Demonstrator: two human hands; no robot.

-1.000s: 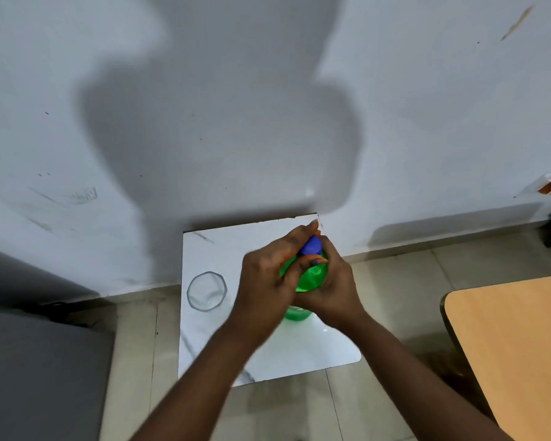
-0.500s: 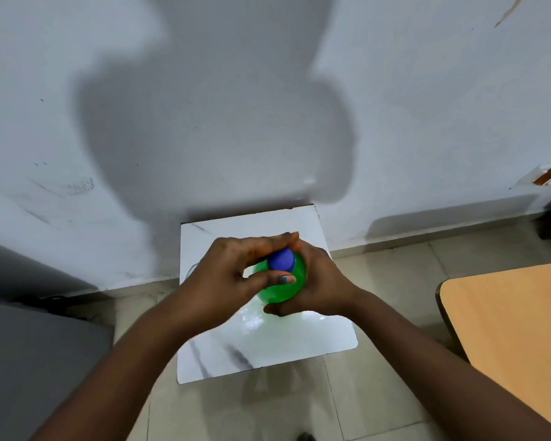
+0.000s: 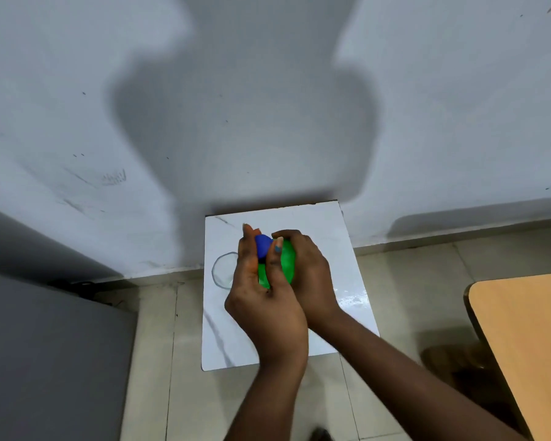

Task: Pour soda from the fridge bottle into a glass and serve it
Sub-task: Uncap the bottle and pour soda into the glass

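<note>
Since half a second ago the left hand (image 3: 261,300) has turned upright, fingers now pointing toward the wall, and the glass (image 3: 224,270) shows again beside it. That hand pinches the blue cap (image 3: 263,245) between thumb and fingers. The right hand (image 3: 309,275) is wrapped around the green bottle (image 3: 287,262), which stands on the white marble-look table (image 3: 341,249), right of the glass.

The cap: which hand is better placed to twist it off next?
Probably the left hand: its fingers already pinch the blue cap, while the right hand is wrapped around the green bottle, steadying it.
</note>
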